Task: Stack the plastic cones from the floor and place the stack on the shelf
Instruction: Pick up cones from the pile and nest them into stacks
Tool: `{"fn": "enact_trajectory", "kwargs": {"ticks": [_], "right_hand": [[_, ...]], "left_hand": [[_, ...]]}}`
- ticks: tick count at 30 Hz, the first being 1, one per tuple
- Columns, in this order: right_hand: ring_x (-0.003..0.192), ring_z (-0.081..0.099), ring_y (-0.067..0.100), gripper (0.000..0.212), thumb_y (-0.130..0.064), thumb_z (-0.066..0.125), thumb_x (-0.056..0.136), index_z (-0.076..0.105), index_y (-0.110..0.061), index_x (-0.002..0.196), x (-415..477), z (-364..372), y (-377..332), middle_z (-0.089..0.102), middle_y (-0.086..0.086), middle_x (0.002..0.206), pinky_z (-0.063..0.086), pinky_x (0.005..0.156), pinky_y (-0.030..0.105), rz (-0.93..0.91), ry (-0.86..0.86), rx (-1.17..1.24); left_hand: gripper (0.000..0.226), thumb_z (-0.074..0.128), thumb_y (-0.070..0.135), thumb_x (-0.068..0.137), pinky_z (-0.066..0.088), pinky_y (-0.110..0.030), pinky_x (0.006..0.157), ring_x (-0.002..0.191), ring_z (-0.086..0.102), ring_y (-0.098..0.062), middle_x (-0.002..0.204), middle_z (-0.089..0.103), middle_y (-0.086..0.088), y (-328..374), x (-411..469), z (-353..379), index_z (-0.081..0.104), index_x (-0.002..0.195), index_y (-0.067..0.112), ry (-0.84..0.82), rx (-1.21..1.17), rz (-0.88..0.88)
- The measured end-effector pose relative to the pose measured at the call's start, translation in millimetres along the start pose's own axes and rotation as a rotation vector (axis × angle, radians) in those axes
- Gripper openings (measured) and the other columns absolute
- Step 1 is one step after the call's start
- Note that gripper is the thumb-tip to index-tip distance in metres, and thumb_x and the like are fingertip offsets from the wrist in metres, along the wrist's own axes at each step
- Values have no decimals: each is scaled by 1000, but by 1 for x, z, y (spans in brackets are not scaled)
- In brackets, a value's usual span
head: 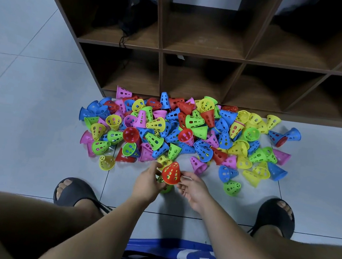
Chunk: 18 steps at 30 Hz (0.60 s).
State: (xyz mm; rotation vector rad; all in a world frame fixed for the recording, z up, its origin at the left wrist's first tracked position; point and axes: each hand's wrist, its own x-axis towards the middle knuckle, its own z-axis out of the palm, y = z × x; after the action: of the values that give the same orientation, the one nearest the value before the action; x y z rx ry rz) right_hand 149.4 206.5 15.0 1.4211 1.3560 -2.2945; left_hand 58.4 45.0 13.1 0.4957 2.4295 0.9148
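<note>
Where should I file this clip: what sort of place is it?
Probably an indoor storage corner, maybe a playroom or gym: a wooden cubby shelf, a tiled floor, and a heap of plastic cones.

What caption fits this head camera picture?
Right hand holds a red cone over the green cone in the left hand, before the cone pile.

I see a pale grey tiled floor (29,113) with a dark brown cubby shelf (204,55) standing on it at the far side. Against the shelf's foot lies a wide heap of perforated plastic cones (187,131) in red, blue, green, yellow and pink, many tipped on their sides. A yellow cone (106,162) sits loose at the heap's near left and a green cone (232,187) at its near right. Nearer, a left slipper (73,190) and a right slipper (275,215), both black, stand on the tiles. Dark cloth (125,15) lies in the shelf's upper left compartment.
</note>
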Motion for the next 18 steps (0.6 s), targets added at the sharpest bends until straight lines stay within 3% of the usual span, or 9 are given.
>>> {"fn": "enact_trajectory", "kwargs": {"ticks": [5,11,14,18], "right_hand": [[81,69,20,18,-6,60,103,68,-12,118,12,2,11,75,16,106,54,69,31,-20,34,-166],[78,74,19,16,-4,60,101,68,-13,111,28,0,16,75,15,104,58,66,25,-45,90,-342],[84,76,22,20,0,61,99,69,-13,111,33,-2,19,75,16,106,60,68,26,-49,59,-410],[81,71,18,18,-2,66,96,74,-17,101,38,-6,24,78,12,100,54,67,29,-66,25,-526]], "left_hand": [[65,91,31,80,51,-17,67,87,69,-7,108,72,8,-12,1,3,54,133,28,-71,-80,-55],[42,72,13,90,58,-31,77,94,69,-14,117,73,2,-25,15,-6,63,129,23,-34,-83,-185],[30,69,19,95,58,-33,88,98,70,-15,118,74,4,-29,28,-11,69,124,20,-2,-75,-185],[19,72,26,97,57,-32,88,94,71,-10,111,74,10,-29,44,-13,74,115,25,-20,-95,-170]]}}
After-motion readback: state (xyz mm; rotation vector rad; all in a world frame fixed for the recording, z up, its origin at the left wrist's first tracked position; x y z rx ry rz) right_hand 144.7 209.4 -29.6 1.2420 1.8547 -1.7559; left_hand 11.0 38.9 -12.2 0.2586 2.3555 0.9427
